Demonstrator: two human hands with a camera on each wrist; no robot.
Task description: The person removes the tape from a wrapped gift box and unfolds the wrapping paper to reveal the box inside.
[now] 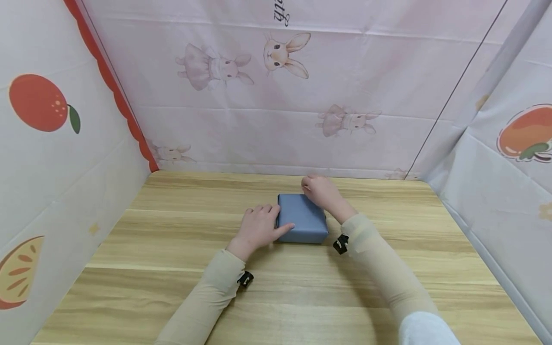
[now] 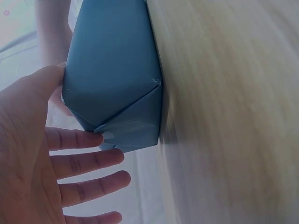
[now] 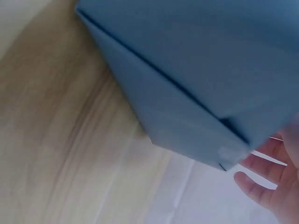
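A box wrapped in blue-grey paper (image 1: 303, 218) lies flat on the wooden table. My left hand (image 1: 258, 225) is at its left end: the thumb reaches over the top face. In the left wrist view the other fingers are straight and spread, and the index fingertip touches the folded end flap (image 2: 135, 116), where a shiny strip shows. Over the far right corner is my right hand (image 1: 322, 191), bent down at the knuckles. The right wrist view shows its fingers (image 3: 261, 168), loosely bent, by the lower edge of the right end flap (image 3: 154, 98). Part of that hand is cut off.
The wooden table (image 1: 276, 297) extends around the box. Behind it hangs a pink sheet with rabbit prints (image 1: 241, 120). White sheets with fruit prints close off the left (image 1: 86, 177) and right (image 1: 478, 177) sides.
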